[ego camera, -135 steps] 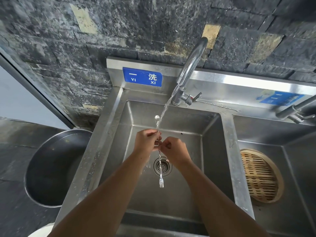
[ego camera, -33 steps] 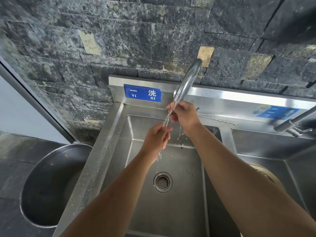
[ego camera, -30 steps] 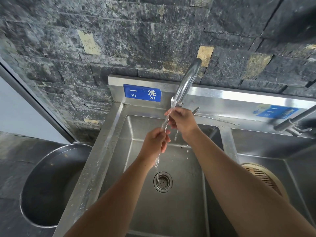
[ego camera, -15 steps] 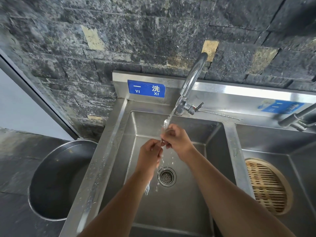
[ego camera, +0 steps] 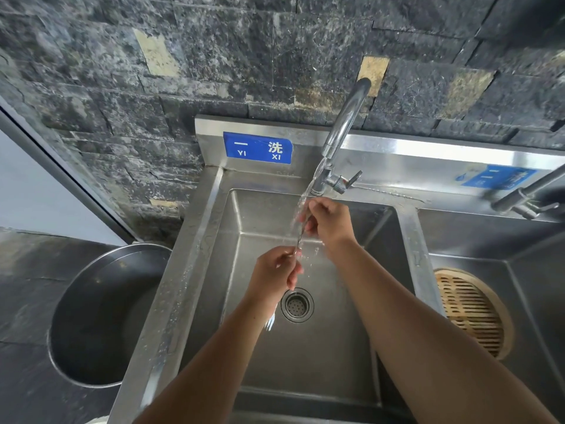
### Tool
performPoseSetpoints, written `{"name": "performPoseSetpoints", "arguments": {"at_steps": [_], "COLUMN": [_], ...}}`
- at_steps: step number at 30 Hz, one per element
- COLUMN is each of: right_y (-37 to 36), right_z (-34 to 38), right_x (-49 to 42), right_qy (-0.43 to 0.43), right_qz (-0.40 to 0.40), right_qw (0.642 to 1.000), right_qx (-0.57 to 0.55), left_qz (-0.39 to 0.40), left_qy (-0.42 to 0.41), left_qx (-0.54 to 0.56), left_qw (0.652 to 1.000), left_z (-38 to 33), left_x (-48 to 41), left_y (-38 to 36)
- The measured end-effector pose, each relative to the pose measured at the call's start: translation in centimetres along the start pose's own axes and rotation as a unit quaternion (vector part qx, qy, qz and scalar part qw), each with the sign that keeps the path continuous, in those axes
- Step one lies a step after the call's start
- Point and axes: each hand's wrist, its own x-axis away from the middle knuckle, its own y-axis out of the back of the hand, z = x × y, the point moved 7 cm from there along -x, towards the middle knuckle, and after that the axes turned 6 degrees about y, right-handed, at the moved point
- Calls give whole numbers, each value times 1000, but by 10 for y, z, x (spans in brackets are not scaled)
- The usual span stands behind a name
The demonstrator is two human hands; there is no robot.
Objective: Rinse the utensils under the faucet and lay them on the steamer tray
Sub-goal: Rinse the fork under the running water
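A thin metal fork [ego camera: 300, 237] is held lengthwise under the running stream from the faucet [ego camera: 342, 139]. My right hand [ego camera: 328, 221] grips its upper end just below the spout. My left hand [ego camera: 276, 275] grips it lower down, and the tines [ego camera: 269, 323] stick out below my left wrist. Both hands are over the left sink basin [ego camera: 305, 356], above the drain [ego camera: 297, 305]. The round bamboo steamer tray [ego camera: 470, 310] lies in the right basin, with no utensils visible on it; my right forearm hides its left edge.
A large round metal basin [ego camera: 101, 316] stands on the dark floor left of the sink. A second faucet [ego camera: 526, 197] reaches in from the right over the right basin. A steel divider [ego camera: 419, 255] separates the two basins. A dark stone wall rises behind.
My right hand has slid up the fork toward the spout while my left hand has stayed lower on it. The fork remains in the water stream.
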Motion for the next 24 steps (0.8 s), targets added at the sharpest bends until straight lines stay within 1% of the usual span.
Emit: {"name": "performPoseSetpoints", "arguments": {"at_steps": [2,6,10,13,16,21,24], "right_y": [6,11,28,56,89,166,214], "right_z": [-3,-20,-40,-49,-57,-75,-82], "right_x": [0,10,19,19,15,-2,-19], "right_qy": [-3,-17,-38,-33,-22,-21,-19], "right_qz": [-10,14,31,26,48,47,40], "right_qw": [1000,1000,998,998,996,992,988], "right_qx": [1,-1,40,50,69,117,145], "left_qz": [1,-5,-12,-8,-27,-42,-49], "left_qy": [16,44,52,57,69,97,94], "left_qx": [-11,26,63,65,64,66,36], "left_qw": [1000,999,997,996,995,992,994], "left_z": [9,20,21,27,35,47,54], "left_x": [2,0,-10,-16,-20,-27,-35], "left_y": [2,-3,-28,-59,-93,-174,-221]}}
